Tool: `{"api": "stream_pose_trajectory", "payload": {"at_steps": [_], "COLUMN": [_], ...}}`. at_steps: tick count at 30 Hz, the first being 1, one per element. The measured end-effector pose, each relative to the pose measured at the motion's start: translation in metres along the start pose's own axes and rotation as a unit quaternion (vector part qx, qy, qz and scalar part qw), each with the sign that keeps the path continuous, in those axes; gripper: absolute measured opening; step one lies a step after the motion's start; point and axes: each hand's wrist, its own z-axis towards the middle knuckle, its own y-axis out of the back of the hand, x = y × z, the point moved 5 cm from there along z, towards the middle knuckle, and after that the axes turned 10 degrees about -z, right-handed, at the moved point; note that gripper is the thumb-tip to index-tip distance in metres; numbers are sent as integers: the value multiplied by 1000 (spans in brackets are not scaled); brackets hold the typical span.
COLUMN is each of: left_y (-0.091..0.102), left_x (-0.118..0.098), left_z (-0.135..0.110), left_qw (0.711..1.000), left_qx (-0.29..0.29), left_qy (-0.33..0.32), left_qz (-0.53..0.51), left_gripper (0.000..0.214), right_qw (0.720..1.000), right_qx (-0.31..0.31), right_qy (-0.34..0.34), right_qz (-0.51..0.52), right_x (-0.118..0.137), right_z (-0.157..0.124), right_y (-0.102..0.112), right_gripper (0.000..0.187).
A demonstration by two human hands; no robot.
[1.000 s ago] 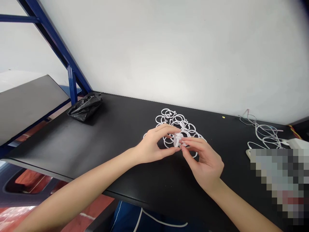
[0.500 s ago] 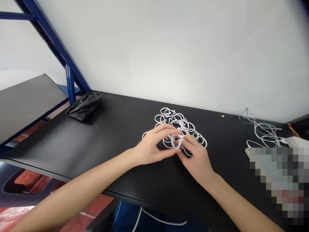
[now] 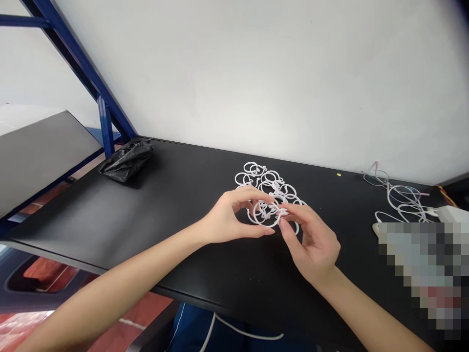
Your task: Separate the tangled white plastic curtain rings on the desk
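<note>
A white plastic ring [image 3: 266, 215] is held upright just above the black table [image 3: 176, 215], between both of my hands. My left hand [image 3: 229, 220] pinches its left side with thumb and fingers curled. My right hand [image 3: 311, 239] pinches its right side at the clasp, the other fingers loosely bent. Right behind the hands lies a heap of several more white rings [image 3: 269, 186], linked and overlapping on the table top.
A crumpled black plastic bag [image 3: 126, 159] sits at the table's far left corner. White cables [image 3: 401, 200] and a white box [image 3: 452, 213] lie at the far right beside a blurred patch. A blue steel frame [image 3: 104, 127] and a grey shelf [image 3: 40, 156] stand left.
The ring has turned from edge-on to face me and been lifted a little. My right hand drew back slightly toward me and to the right; my left hand barely moved.
</note>
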Motion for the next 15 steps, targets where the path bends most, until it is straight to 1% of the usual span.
{"api": "stream_pose_trajectory", "payload": {"at_steps": [3, 6, 10, 15], "left_y": [-2, -5, -8, -11], "left_x": [-1, -4, -4, -4], "left_z": [0, 0, -1, -2], "left_qw": [998, 996, 994, 993], "left_qx": [21, 42, 51, 42], "left_qy": [16, 12, 16, 17], "left_qz": [-49, -75, -90, -106], "left_gripper": [45, 45, 46, 51], "right_qw": [999, 998, 997, 998], "right_qx": [-9, -25, -40, -21], "right_qy": [39, 60, 59, 61], "right_qz": [-10, -19, -28, 11], "right_x": [5, 8, 10, 12], "right_z": [1, 0, 0, -2], "right_y": [3, 6, 8, 6], "right_gripper": [46, 44, 40, 42]}}
